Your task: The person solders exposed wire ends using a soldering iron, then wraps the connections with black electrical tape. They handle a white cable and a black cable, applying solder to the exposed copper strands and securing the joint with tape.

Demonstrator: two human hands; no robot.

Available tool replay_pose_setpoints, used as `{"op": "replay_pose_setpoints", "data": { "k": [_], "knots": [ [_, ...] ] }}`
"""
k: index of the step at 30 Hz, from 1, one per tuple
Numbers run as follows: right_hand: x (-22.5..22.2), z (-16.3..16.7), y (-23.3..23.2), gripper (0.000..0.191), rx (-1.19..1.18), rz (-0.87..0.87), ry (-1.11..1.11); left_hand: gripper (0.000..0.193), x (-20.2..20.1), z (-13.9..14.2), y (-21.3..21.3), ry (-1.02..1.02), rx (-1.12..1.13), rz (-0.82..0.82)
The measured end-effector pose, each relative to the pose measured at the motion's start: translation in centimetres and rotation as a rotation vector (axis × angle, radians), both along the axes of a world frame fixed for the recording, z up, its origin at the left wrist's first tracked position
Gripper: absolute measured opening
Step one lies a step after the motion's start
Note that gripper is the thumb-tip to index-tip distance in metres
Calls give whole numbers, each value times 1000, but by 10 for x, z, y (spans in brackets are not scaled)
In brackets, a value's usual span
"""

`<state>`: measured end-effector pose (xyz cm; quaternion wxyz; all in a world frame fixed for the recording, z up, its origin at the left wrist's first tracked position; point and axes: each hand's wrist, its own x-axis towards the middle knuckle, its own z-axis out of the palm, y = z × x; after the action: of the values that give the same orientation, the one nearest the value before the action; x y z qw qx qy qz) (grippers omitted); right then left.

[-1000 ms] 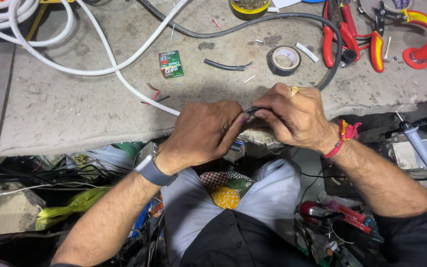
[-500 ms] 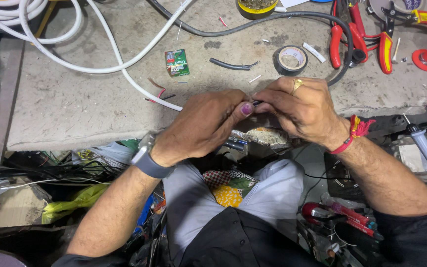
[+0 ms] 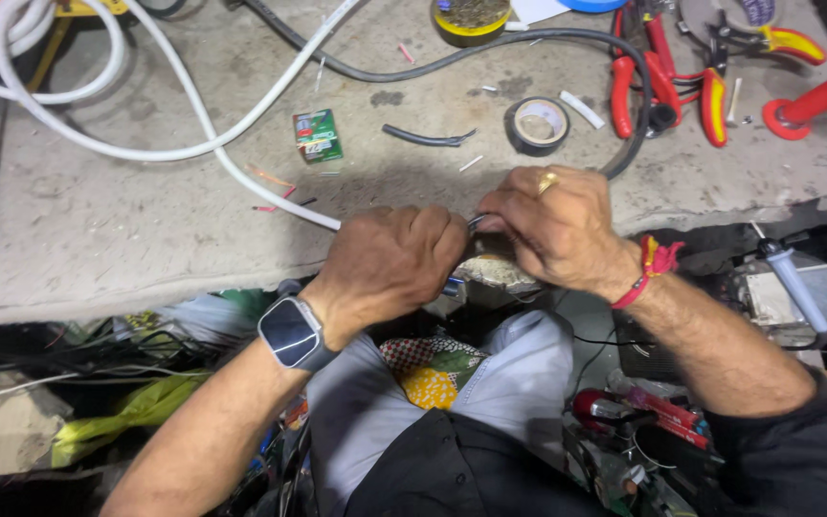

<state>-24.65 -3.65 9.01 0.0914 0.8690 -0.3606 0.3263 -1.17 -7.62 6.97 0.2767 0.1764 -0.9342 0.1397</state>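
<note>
My left hand (image 3: 390,263), with a dark smartwatch (image 3: 291,333) on the wrist, is closed around the end of a white cable (image 3: 270,196) at the front edge of the grey workbench (image 3: 98,249). My right hand (image 3: 557,225), wearing a gold ring and a red thread wristband, pinches a thin grey wire end (image 3: 474,223) where the two hands meet. A dark cable (image 3: 624,144) curves in behind the right hand. What lies inside the fists is hidden.
On the bench sit a black tape roll (image 3: 538,124), a yellow-rimmed tape roll (image 3: 471,19), a short black sheath piece (image 3: 428,137), a small green packet (image 3: 316,134), red-handled pliers (image 3: 662,81), a red tool (image 3: 815,96) and white cable coils (image 3: 11,48). Clutter lies below the bench.
Both hands have stayed together at the bench edge, shifting slightly as the fingers work the wire end; the view has moved a little.
</note>
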Motion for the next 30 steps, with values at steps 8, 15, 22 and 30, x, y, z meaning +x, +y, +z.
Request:
{"op": "replay_pose_setpoints", "data": {
  "k": [8, 15, 22, 30],
  "knots": [
    [0, 0, 1, 21, 1, 96, -9, 11, 6, -3, -1, 67, -14, -76],
    [3, -8, 11, 22, -70, 61, 6, 10, 3, -5, -3, 59, 4, -62],
    [-7, 18, 13, 34, 146, 35, -70, 18, 10, 5, 2, 62, 86, -18],
    [-31, 15, -6, 24, 146, -366, 86, 33, 17, 7, 8, 137, 133, -19]
  ]
}}
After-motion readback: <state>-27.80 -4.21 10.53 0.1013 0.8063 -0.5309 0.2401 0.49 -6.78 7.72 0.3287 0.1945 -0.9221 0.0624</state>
